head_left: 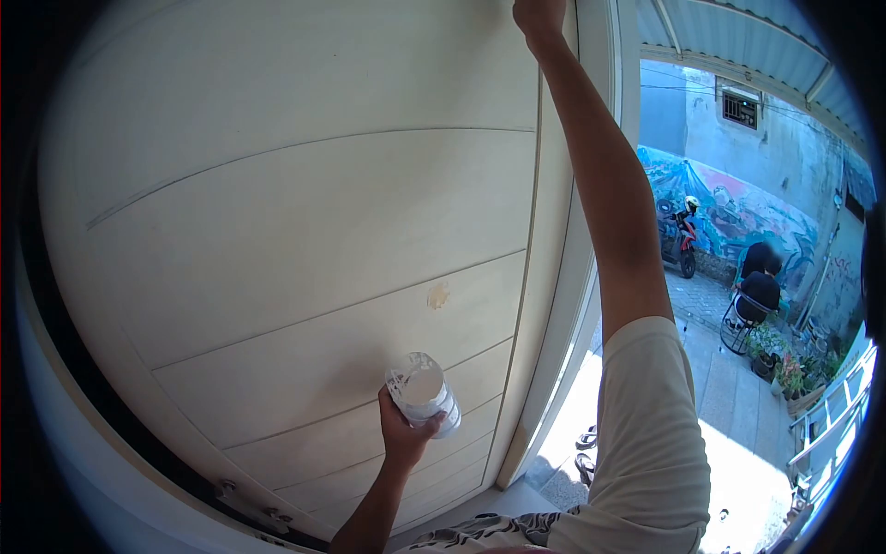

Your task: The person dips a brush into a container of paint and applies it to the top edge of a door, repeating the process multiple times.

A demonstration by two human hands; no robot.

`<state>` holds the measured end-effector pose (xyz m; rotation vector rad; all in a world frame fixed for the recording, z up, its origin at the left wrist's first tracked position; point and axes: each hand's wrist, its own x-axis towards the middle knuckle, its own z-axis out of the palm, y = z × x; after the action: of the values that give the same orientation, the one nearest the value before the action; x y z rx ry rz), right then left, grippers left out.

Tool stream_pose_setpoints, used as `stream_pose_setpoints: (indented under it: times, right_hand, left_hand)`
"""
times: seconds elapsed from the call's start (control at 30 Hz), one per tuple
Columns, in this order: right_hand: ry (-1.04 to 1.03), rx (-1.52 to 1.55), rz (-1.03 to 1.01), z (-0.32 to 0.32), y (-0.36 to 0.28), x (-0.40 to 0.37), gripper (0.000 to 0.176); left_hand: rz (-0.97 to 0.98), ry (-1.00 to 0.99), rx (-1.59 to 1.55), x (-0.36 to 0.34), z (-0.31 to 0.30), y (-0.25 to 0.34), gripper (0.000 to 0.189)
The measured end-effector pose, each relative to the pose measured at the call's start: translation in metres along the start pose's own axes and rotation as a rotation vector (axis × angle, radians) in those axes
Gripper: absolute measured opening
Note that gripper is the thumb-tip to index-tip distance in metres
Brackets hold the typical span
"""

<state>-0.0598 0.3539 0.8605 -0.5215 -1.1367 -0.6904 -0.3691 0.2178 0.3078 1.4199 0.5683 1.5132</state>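
My left hand (406, 434) is wrapped around a clear plastic cup (449, 417) smeared with white and holding a thick white substance like paint or putty. The cup is in front of the lower part of a cream door (341, 212) with horizontal grooves. Up at the top edge, my right hand (539, 17) is raised near the door's right side. The frame cuts off most of its fingers, so what it holds, if anything, is hidden. A rough beige patch (438, 295) marks the door above the cup.
A white door frame (563, 305) runs along the right. Through the opening are sandals (585, 452) on the ground, seated people (760, 286), a motorbike (683, 240), potted plants (768, 346) and a painted wall (738, 198). Metal door hardware (249, 506) is at lower left.
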Motion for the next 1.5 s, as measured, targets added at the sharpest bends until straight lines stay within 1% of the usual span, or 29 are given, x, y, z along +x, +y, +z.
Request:
stream_pose_setpoints:
  times: [0.03,0.07,0.1,0.13,0.17,0.23,0.27,0.3,0.37,0.43,0.5,0.57,0.6,0.67,0.7,0.77,0.83,0.9,0.93,1.0,1.13,1.2,1.23,1.33,1.37,1.43,1.5]
  right_hand:
    - [0.083,-0.01,-0.004,-0.005,0.044,0.007,0.024]
    - [0.026,0.036,0.132,-0.029,0.052,0.004,0.023]
    - [0.092,-0.071,0.088,-0.039,0.066,0.003,0.028]
    - [0.183,-0.001,0.188,-0.043,0.089,0.006,0.028]
    - [0.182,0.001,0.186,-0.047,0.103,0.01,0.028]
    - [0.316,0.019,0.546,-0.052,0.118,0.011,0.03]
    - [0.295,-0.03,0.592,-0.054,0.093,0.006,0.032]
    - [0.295,-0.03,0.591,-0.044,0.088,0.008,0.032]
    - [0.347,0.071,0.519,-0.025,0.078,0.011,0.034]
    - [0.313,0.305,0.501,0.0,0.027,0.0,0.035]
    - [0.196,0.33,0.391,0.027,-0.01,-0.016,0.023]
    - [0.022,0.107,0.067,0.017,-0.076,-0.041,0.023]
    - [0.025,0.104,0.069,0.02,-0.075,-0.037,0.023]
    - [-0.015,0.158,-0.097,0.023,-0.073,-0.032,0.024]
    - [-0.022,0.163,-0.048,0.012,-0.067,-0.028,0.025]
    - [0.018,-0.032,-0.11,0.003,-0.012,-0.009,0.025]
    - [0.018,-0.061,0.025,-0.021,0.025,-0.008,0.027]
    - [0.103,-0.032,0.165,-0.037,0.068,-0.005,0.028]
    - [0.102,-0.03,0.163,-0.041,0.079,-0.005,0.028]
    - [0.324,-0.045,0.48,-0.048,0.088,-0.009,0.032]
    - [0.362,-0.071,0.514,-0.05,0.085,-0.003,0.03]
    - [0.418,0.014,0.625,-0.048,0.081,0.004,0.029]
    - [0.419,0.011,0.624,-0.046,0.08,0.005,0.029]
    - [0.383,0.061,0.607,-0.03,0.073,0.001,0.027]
    - [0.322,0.035,0.394,-0.024,0.07,-0.005,0.026]
    - [0.184,-0.064,-0.018,-0.019,0.04,-0.027,0.025]
    - [0.143,-0.107,-0.117,-0.017,0.033,-0.038,0.023]
  left_hand:
    - [0.004,0.003,0.001,0.0,0.0,0.001,0.087]
    - [0.013,0.007,0.013,0.0,0.001,0.002,0.086]
    - [0.021,0.01,0.024,0.0,0.002,0.003,0.086]
    - [0.024,0.012,0.023,0.0,0.003,0.003,0.086]
    - [0.039,0.011,0.023,0.0,0.003,0.002,0.086]
    - [0.05,0.009,0.022,-0.001,0.002,0.001,0.086]
    - [0.054,0.005,0.031,0.0,0.001,-0.001,0.086]
    - [0.059,0.0,0.039,0.0,0.0,-0.001,0.086]
    - [0.052,0.001,0.04,0.0,0.001,0.001,0.085]
    - [0.041,-0.005,0.041,0.0,0.002,0.003,0.084]
    - [0.04,-0.01,0.048,0.001,0.001,0.002,0.084]
    - [0.031,-0.018,0.025,0.002,-0.002,-0.003,0.083]
    - [0.023,-0.02,0.003,0.003,-0.003,-0.005,0.083]
    - [0.015,-0.031,0.001,0.003,-0.005,-0.005,0.083]
    - [0.012,-0.039,-0.006,0.003,-0.004,-0.004,0.083]
    - [0.001,-0.029,0.004,0.003,-0.002,-0.001,0.083]
    - [-0.003,-0.015,0.015,0.002,-0.002,-0.001,0.083]
    - [0.029,-0.001,0.02,0.002,-0.002,-0.004,0.083]
    - [0.032,0.001,0.018,0.002,-0.001,-0.005,0.083]
    - [0.008,-0.003,0.017,0.002,-0.003,-0.006,0.084]
    - [-0.006,-0.018,-0.002,0.003,0.0,0.0,0.084]
    - [-0.011,-0.016,0.017,0.002,-0.001,-0.001,0.084]
    - [-0.012,-0.018,0.015,0.002,-0.002,-0.001,0.084]
    - [-0.003,-0.018,0.02,0.002,-0.003,-0.002,0.083]
    - [0.0,-0.025,0.015,0.002,-0.003,-0.003,0.083]
    - [0.003,-0.034,0.011,0.004,-0.005,-0.007,0.084]
    - [0.011,-0.031,0.016,0.003,-0.007,-0.01,0.084]
